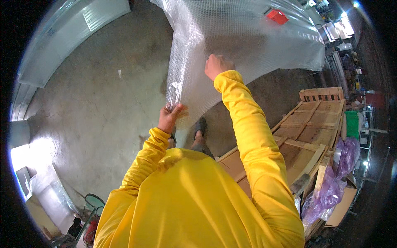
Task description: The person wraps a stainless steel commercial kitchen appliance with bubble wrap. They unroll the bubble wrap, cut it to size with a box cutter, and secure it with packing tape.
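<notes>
A large sheet of clear bubble wrap (pixel 194 53) drapes over a big flat-topped thing in front of me, and its near end hangs toward my feet. My left hand (pixel 168 118) pinches the near left corner of that sheet between thumb and fingers. Farther up and to the right, my right hand (pixel 218 66) is closed like a fist against the wrap; whatever lies inside its fingers is hidden. On top of the wrap, toward the far right, rests a small red object (pixel 277 16) whose kind I cannot make out.
A long wooden crate frame (pixel 308 120) lies to my right, with purple plastic wrap (pixel 326 198) and a green bin (pixel 352 124) beside it. Pale wrapped panels (pixel 62 45) stand at the far left. Clear plastic-covered sheets (pixel 51 194) lean at the near left.
</notes>
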A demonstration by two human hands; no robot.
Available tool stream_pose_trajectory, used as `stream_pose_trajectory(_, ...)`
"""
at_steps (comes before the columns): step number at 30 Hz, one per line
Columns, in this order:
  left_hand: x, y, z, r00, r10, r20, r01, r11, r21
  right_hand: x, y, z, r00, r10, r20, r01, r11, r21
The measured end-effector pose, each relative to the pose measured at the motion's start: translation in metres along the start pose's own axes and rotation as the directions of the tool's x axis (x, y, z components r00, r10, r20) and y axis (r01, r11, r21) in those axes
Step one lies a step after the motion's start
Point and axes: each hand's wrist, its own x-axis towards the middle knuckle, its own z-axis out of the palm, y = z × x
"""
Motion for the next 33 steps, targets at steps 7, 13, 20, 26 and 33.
stream_pose_trajectory(7,0.000,-0.005,-0.002,0.996,-0.081,-0.033,0.080,0.997,-0.022,-0.034,0.015,0.016,0.999,0.030,0.038,-0.031,0.999,0.019)
stream_pose_trajectory(13,0.005,-0.008,-0.005,0.999,-0.045,0.014,0.045,0.999,0.029,0.000,0.008,0.044,0.999,-0.021,-0.047,0.021,1.000,0.007)
stream_pose_trajectory(20,0.010,-0.020,-0.011,0.999,0.046,-0.004,-0.043,0.956,0.289,-0.133,0.090,0.168,0.938,0.118,0.325,-0.151,0.985,0.079)
stream_pose_trajectory(26,0.012,-0.013,-0.019,0.972,0.138,-0.190,-0.109,0.982,0.156,-0.228,0.133,0.203,0.778,0.277,0.564,-0.285,0.955,-0.077)
stream_pose_trajectory(33,0.010,-0.011,-0.020,0.979,0.078,-0.187,-0.053,0.989,0.138,-0.090,0.066,0.082,0.849,0.080,-0.523,0.266,0.789,0.553)
